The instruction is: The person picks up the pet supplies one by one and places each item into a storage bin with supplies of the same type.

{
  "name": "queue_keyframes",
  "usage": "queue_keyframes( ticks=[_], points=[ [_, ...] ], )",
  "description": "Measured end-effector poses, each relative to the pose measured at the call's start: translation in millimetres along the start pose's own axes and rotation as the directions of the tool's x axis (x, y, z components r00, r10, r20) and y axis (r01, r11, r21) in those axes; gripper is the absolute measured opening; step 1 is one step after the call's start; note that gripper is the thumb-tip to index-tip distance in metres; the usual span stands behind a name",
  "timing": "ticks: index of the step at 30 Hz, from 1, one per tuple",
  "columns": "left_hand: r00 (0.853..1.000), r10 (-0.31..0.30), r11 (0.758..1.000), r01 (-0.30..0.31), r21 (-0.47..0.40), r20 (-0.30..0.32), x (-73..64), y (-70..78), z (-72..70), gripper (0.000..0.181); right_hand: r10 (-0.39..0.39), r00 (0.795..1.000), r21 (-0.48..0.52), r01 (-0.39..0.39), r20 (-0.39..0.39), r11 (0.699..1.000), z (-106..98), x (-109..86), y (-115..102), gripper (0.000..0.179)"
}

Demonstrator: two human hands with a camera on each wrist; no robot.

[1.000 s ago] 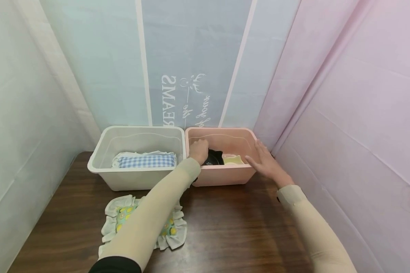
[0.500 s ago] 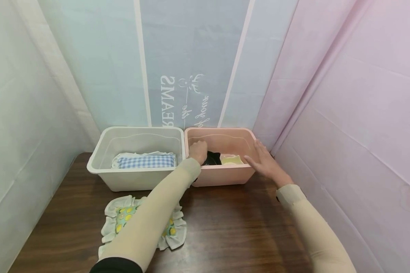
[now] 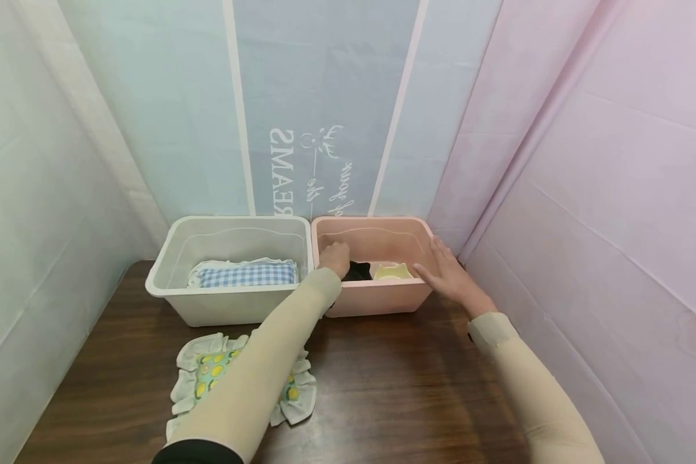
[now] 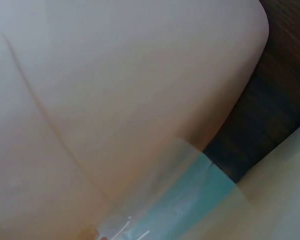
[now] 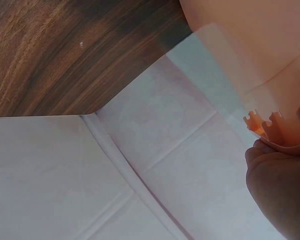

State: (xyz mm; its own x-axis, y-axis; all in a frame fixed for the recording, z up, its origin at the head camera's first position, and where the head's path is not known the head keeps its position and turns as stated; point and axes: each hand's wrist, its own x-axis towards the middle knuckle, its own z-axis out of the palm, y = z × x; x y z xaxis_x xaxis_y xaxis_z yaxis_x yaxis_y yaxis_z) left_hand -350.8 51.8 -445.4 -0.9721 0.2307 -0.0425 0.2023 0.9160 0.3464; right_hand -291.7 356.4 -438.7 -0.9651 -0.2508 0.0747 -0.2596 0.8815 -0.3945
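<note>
My left hand (image 3: pixel 334 258) reaches down into the left end of the pink bin (image 3: pixel 377 298). Its curled fingers are at a black cat-eared dish (image 3: pixel 359 271); the fingertips are hidden. A pale yellow dish (image 3: pixel 392 271), also with pointed ears, lies inside to the right of the black one. My right hand (image 3: pixel 449 274) rests against the bin's right rim with fingers stretched out. In the right wrist view, part of that hand (image 5: pixel 277 185) touches the bin's rim. The left wrist view has mostly the bin's blurred outer wall, with no hand clearly visible.
A white bin (image 3: pixel 220 308) stands against the pink bin's left side, holding a blue-and-white checked cloth item (image 3: pixel 248 273). In front, a frilled lemon-print cloth item (image 3: pixel 211 368) lies on the dark wooden table (image 3: pixel 406 380), partly under my left forearm. Fabric walls enclose the table.
The black dish has shifted slightly left and lower in the pink bin along with my left hand. The paw print on it is no longer visible. My right hand stays at the rim.
</note>
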Motion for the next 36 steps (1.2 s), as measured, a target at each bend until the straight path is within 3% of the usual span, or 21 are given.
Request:
queue_keyframes(
  ticks=[10, 15, 36],
  points=[
    [0.999, -0.017, 1.000, 0.017, 0.010, 0.038, -6.4, 2.7, -3.4, 0.024, -0.008, 1.000, -0.005, 0.007, -0.010, 1.000, 0.7, 1.4, 2.2, 0.098],
    [1.000, -0.008, 1.000, 0.007, 0.021, 0.021, -10.4, 3.7, -5.7, 0.025, -0.012, 1.000, -0.013, 0.012, -0.013, 1.000, 1.4, 3.5, 4.1, 0.098],
    [1.000, -0.002, 0.999, 0.002, -0.051, -0.006, -1.8, 0.6, 1.4, 0.018, -0.014, 1.000, -0.017, 0.014, -0.012, 1.000, 1.9, 3.6, 6.6, 0.098]
  ],
)
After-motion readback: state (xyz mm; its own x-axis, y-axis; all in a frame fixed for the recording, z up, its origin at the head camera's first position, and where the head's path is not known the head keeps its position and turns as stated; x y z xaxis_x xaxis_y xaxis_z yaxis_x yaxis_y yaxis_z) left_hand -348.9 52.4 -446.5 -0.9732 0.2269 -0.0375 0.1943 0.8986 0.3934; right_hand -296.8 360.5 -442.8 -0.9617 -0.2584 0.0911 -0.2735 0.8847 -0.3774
